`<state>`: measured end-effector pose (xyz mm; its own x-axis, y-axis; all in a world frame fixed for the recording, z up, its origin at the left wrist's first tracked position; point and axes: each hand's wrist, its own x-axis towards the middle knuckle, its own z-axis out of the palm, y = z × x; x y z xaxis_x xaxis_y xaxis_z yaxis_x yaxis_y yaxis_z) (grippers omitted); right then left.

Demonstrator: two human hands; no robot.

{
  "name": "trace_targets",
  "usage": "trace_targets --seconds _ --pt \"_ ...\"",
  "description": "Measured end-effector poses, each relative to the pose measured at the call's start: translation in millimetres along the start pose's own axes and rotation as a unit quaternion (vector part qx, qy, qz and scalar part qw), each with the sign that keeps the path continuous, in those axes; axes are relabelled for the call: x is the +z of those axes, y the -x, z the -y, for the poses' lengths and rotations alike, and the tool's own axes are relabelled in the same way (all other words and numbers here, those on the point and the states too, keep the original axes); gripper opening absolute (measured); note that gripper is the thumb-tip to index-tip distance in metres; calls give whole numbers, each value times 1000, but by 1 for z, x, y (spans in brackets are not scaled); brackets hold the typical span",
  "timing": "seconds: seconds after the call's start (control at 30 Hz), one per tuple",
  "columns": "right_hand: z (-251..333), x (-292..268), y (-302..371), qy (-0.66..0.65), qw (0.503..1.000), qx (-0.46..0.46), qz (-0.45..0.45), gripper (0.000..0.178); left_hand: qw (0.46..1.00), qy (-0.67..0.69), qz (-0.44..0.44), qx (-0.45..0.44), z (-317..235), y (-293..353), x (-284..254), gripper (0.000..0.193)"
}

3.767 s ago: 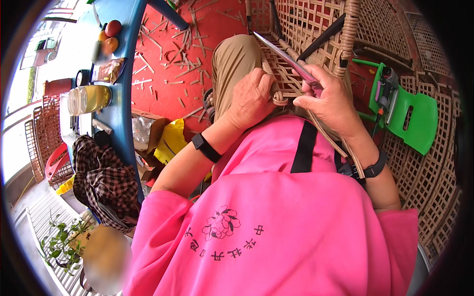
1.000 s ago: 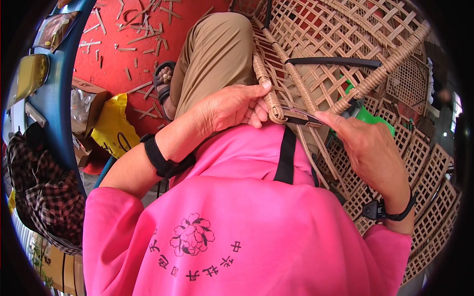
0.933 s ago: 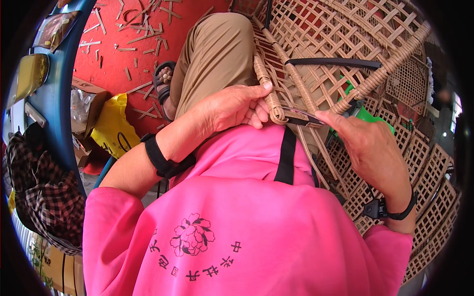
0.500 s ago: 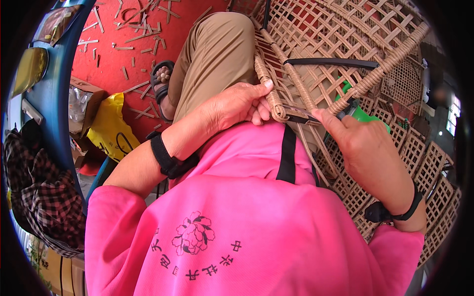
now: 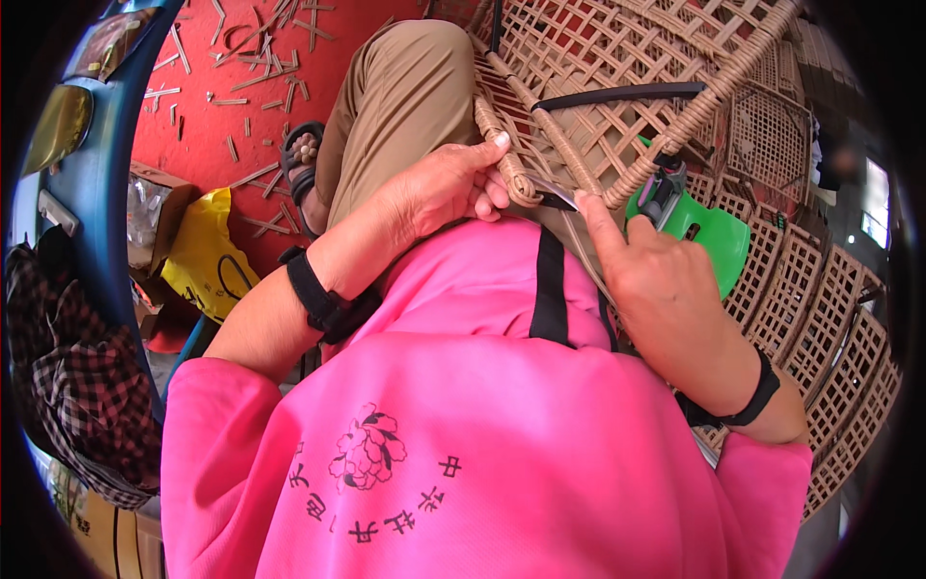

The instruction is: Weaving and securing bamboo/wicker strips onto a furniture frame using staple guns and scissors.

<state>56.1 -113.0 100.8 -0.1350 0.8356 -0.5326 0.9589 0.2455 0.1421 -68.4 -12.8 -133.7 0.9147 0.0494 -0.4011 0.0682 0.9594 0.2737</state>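
A woven rattan piece with cane-wrapped edges leans over my lap, its kind unclear. My left hand is closed on one wrapped edge bar, the thumb pressed on its side and the fingers curled beneath. At the bar's coiled end, a thin shiny metal tool runs toward my right hand. That hand is closed round the tool, index finger stretched along it; the palm hides the handle. Loose cane strands hang down between my hands.
A bright green plastic object lies beyond my right hand. Several lattice rattan panels stand at the right. Cane offcuts litter the red floor at the far left. A yellow bag and a cardboard box sit near a blue surface.
The rattan piece and both hands have shifted slightly left and up in view. More of the green object shows beside my right hand. Both hands keep their hold.
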Motion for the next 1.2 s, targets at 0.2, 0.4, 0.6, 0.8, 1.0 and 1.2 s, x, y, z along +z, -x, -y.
trace_targets --seconds 0.2,0.4,0.6,0.8,1.0,1.2 --pt "4 7 4 -5 998 27 -57 47 996 -67 -56 25 -5 9 22 48" --pt "-11 10 53 -165 977 98 -90 37 957 -272 -101 16 -11 30 57 49" --pt "-60 121 102 -537 685 440 -222 38 905 -334 -256 54 -16 35 91 72" --pt "-127 316 140 -697 320 576 -284 49 875 -373 -302 65 -16 25 116 69" --pt "-219 486 182 -615 288 679 -280 40 831 -396 -373 118 2 22 135 60" --pt "-287 576 200 -557 383 706 -211 56 819 -384 -406 129 8 19 134 55"
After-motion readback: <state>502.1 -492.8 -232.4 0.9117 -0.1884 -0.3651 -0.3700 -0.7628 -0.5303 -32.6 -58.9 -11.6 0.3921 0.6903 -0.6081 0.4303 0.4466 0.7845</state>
